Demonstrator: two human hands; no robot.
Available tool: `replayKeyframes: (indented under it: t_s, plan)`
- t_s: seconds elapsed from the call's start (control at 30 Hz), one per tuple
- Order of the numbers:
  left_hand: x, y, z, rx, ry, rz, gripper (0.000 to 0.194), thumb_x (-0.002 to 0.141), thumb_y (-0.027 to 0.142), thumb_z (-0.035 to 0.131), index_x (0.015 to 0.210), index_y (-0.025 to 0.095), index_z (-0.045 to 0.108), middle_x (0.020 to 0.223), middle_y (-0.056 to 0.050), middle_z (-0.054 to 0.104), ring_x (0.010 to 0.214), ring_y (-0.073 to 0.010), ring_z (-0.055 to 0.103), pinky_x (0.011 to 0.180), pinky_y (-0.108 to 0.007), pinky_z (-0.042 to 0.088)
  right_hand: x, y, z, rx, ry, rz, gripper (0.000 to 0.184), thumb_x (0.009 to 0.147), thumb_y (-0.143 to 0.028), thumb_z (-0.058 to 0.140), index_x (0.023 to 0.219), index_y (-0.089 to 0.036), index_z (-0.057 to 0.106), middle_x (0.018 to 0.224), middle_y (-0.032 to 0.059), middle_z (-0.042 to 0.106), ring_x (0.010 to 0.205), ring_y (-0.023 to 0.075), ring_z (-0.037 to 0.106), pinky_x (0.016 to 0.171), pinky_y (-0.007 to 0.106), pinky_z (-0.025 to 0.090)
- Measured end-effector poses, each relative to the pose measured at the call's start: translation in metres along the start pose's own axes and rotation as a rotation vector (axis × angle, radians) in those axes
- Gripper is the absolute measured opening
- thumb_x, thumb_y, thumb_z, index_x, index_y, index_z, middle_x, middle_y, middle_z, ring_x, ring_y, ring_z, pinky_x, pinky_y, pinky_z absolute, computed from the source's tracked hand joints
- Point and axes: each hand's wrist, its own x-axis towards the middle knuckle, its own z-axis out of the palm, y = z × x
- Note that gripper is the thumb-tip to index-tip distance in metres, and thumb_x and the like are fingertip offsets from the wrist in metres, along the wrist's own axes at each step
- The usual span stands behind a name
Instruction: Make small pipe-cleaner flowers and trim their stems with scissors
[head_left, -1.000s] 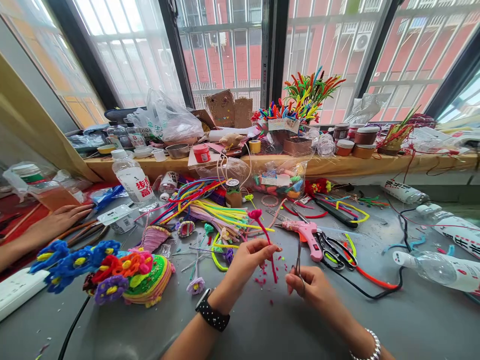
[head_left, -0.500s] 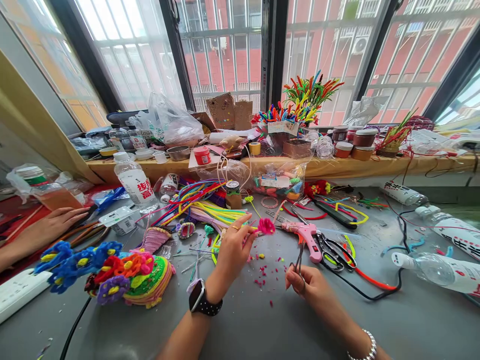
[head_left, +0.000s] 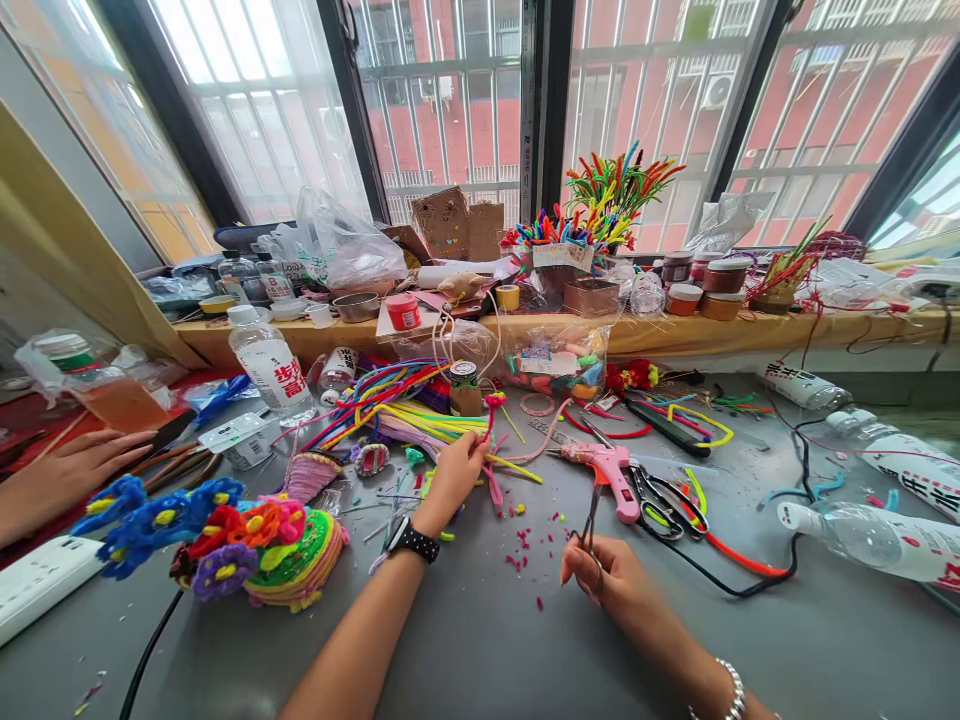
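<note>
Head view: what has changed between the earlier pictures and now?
The left hand has moved forward and to the left, toward the pipe cleaners, carrying the pink flower, which it still appears to pinch. Nothing is visibly let go. The right hand still holds the scissors; the glue gun stayed put.

Bright daylight enters through the barred windows (head_left: pixel 450 130) beyond the far edge of the table (head_left: pixel 465 640), bleaching the upper-left panes nearly white and leaving the window frames (head_left: pixel 544 120) dark against it. The grey top is evenly lit, with a pale, soft sheen toward its near left corner and only faint, diffuse shadows. Small glints sit on the clear bottles (head_left: pixel 874 540) by the right edge, which wide-angle distortion stretches; the frames lean outward too. Mid-table is fairly crisp, the far right corner smeared, and the pink piece (head_left: pixel 493 402) in the left hand (head_left: pixel 452 482) slightly indistinct
</note>
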Motion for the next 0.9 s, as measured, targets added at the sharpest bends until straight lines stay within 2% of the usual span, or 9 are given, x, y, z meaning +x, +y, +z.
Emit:
replayKeyframes:
  t_s: [0.13,0.3,0.4,0.53,0.67,0.77,0.9]
  plan:
    - [0.027,-0.005,0.002,0.019,0.075,-0.011,0.018,0.076,0.025,0.040,0.066,0.016,0.053,0.063,-0.001,0.059,0.058,-0.0132,0.050,0.056,-0.023,0.032,0.001,0.006,0.002,0.008,-0.011,-0.019,0.051,0.071,-0.062,0.039,0.060,-0.014,0.051,0.049,-0.0046,0.028,0.046,0.0077,0.026,0.043,0.020,0.020]
    - [0.046,0.001,0.007,0.008,0.064,0.014,0.019,0.076,0.023,0.040,0.068,0.015,0.055,0.069,-0.004,0.063,0.062,-0.0136,0.052,0.059,-0.023,0.034,0.001,0.006,0.001,0.021,-0.012,-0.019,0.052,0.070,-0.063,0.039,0.060,-0.013,0.051,0.049,-0.0048,0.028,0.046,0.0074,0.025,0.043,0.021,0.019]
    - [0.040,0.006,0.000,-0.003,0.033,0.025,0.021,0.076,0.026,0.040,0.069,0.015,0.057,0.071,-0.003,0.064,0.063,-0.0134,0.053,0.058,-0.022,0.035,0.001,0.006,0.001,0.020,-0.022,-0.023,0.053,0.070,-0.064,0.039,0.060,-0.013,0.052,0.049,-0.0046,0.029,0.046,0.0075,0.026,0.044,0.021,0.020]
    - [0.025,0.009,-0.023,0.017,0.001,0.021,0.024,0.076,0.031,0.039,0.069,0.016,0.056,0.065,-0.001,0.062,0.059,-0.0131,0.052,0.054,-0.021,0.034,0.001,0.007,0.002,0.025,-0.039,-0.027,0.054,0.069,-0.064,0.039,0.060,-0.013,0.052,0.049,-0.0044,0.030,0.046,0.0074,0.027,0.044,0.021,0.020]
    - [0.011,0.002,-0.043,0.080,-0.026,-0.030,0.019,0.072,0.026,0.043,0.060,0.017,0.055,0.058,-0.001,0.059,0.055,-0.0140,0.051,0.052,-0.022,0.031,0.000,0.006,0.004,0.013,-0.038,-0.018,0.054,0.070,-0.064,0.039,0.061,-0.012,0.052,0.050,-0.0045,0.030,0.046,0.0073,0.026,0.044,0.021,0.020]
    - [0.006,-0.004,-0.046,0.111,-0.050,-0.076,0.019,0.071,0.022,0.045,0.055,0.017,0.053,0.054,-0.001,0.059,0.053,-0.0140,0.050,0.051,-0.022,0.031,0.000,0.004,0.005,-0.005,-0.040,-0.004,0.055,0.069,-0.065,0.039,0.060,-0.012,0.052,0.050,-0.0043,0.030,0.047,0.0076,0.028,0.045,0.021,0.021]
    - [0.009,-0.002,-0.037,0.113,-0.056,-0.084,0.018,0.071,0.021,0.045,0.056,0.017,0.054,0.056,-0.002,0.059,0.056,-0.0147,0.050,0.053,-0.023,0.030,0.000,0.003,0.005,-0.036,-0.036,0.002,0.054,0.069,-0.063,0.041,0.060,-0.011,0.053,0.050,-0.0040,0.031,0.048,0.0077,0.028,0.045,0.020,0.021]
